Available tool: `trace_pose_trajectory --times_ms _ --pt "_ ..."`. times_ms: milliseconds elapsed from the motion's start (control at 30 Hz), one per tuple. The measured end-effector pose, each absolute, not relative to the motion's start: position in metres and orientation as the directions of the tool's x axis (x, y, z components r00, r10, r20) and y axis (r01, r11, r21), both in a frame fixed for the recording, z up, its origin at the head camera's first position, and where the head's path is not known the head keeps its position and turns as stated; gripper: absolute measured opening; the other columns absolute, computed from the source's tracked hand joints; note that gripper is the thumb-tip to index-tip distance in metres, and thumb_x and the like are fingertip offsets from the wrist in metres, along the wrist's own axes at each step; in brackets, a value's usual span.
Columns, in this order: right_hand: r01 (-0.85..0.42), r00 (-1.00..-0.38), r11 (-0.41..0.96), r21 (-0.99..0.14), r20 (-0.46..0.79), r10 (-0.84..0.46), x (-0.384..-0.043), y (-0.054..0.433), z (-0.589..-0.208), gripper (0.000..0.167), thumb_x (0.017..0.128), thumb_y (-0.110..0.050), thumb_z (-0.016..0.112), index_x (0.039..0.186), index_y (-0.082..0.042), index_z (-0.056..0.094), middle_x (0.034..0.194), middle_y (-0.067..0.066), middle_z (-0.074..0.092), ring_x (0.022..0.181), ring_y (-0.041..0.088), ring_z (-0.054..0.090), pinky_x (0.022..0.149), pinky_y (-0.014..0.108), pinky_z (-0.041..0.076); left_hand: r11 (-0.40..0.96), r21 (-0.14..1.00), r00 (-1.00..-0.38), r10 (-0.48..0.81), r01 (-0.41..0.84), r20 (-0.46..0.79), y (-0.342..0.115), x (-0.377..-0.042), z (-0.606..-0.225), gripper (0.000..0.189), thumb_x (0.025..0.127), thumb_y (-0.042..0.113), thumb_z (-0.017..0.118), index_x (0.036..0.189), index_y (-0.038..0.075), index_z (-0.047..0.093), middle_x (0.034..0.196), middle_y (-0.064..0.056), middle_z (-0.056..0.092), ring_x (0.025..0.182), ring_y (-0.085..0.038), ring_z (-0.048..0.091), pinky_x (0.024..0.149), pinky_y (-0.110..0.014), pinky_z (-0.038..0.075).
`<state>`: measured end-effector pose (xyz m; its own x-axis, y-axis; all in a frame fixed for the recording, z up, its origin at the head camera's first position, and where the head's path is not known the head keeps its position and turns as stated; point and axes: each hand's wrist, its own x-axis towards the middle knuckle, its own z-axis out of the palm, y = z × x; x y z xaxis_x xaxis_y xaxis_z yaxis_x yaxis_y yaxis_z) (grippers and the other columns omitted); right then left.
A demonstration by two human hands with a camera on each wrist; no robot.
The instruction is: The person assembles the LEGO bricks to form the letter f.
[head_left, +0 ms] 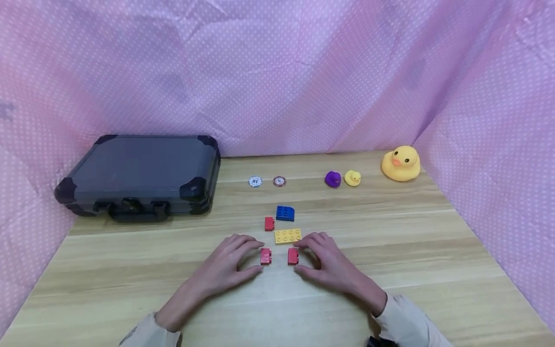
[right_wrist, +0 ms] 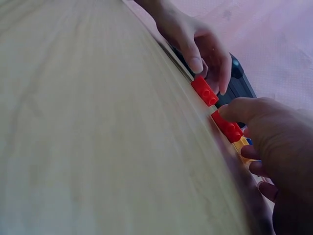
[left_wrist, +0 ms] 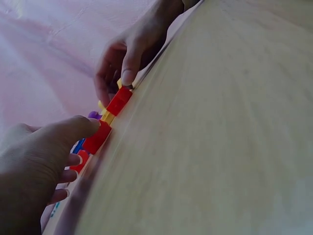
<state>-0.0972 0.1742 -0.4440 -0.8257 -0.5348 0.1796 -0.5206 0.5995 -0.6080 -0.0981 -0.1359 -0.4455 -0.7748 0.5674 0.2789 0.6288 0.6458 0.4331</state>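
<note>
Two red bricks lie side by side on the table, their studs toward the right. Around the left red brick stand the thumb and forefinger of my left hand, one tip at each end, with a small gap in the head view. My right hand frames the right red brick the same way, from its right side. Just behind them are a yellow brick with its studs up, a third red brick and a blue brick with one rounded corner.
A dark case with black corners lies at the back left. Two poker chips, one white and blue and one brown, a purple duck, a small yellow duck and a large yellow duck stand before the pink curtain.
</note>
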Motion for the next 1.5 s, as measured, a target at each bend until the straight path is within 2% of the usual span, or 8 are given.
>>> trace_pose_trajectory --times_ms 233,667,1000,1233,1500 --pt "-0.529 -0.823 0.605 -0.595 0.186 -0.536 -0.097 0.171 -0.445 0.043 0.090 -0.034 0.081 0.129 -0.023 0.066 0.124 -0.009 0.059 0.114 0.013 0.047 0.094 0.043 0.046 0.634 0.437 -0.767 0.576 0.638 0.283 -0.126 -0.101 -0.448 0.045 0.093 0.041 0.078 0.131 0.019 0.069 0.128 0.001 0.065 0.119 -0.017 0.058 0.103 -0.046 0.047" --pt "-0.574 -0.804 0.591 -0.567 0.254 -0.537 -0.098 0.168 -0.448 0.034 0.088 -0.028 0.083 0.119 -0.024 0.068 0.118 -0.009 0.059 0.111 0.013 0.048 0.093 0.041 0.045 0.635 0.428 -0.760 0.597 0.644 0.257 -0.116 -0.104 -0.448 0.045 0.092 0.039 0.079 0.131 0.018 0.069 0.124 0.002 0.065 0.111 -0.014 0.056 0.099 -0.041 0.049" --pt "-0.560 -0.809 0.589 -0.582 0.232 -0.539 -0.099 0.168 -0.447 0.033 0.089 -0.028 0.082 0.119 -0.025 0.068 0.118 -0.010 0.059 0.111 0.012 0.048 0.093 0.041 0.045 0.631 0.451 -0.768 0.591 0.631 0.248 -0.113 -0.104 -0.448 0.040 0.093 0.033 0.079 0.128 0.016 0.071 0.118 0.003 0.064 0.107 -0.013 0.053 0.093 -0.036 0.050" --pt "-0.564 -0.805 0.581 -0.586 0.235 -0.545 -0.099 0.168 -0.446 0.033 0.089 -0.028 0.082 0.119 -0.025 0.067 0.118 -0.011 0.060 0.111 0.012 0.050 0.094 0.041 0.046 0.625 0.494 -0.784 0.577 0.605 0.229 -0.111 -0.102 -0.447 0.039 0.093 0.034 0.079 0.127 0.018 0.071 0.119 0.004 0.064 0.107 -0.013 0.052 0.092 -0.036 0.049" --pt "-0.541 -0.813 0.569 -0.619 0.212 -0.541 -0.100 0.167 -0.444 0.034 0.092 -0.032 0.080 0.122 -0.027 0.065 0.118 -0.015 0.061 0.110 0.010 0.050 0.092 0.039 0.048 0.591 0.636 -0.837 0.520 0.496 0.170 -0.109 -0.101 -0.448 0.039 0.093 0.028 0.080 0.128 0.018 0.066 0.119 0.009 0.062 0.109 -0.010 0.050 0.093 -0.034 0.050"
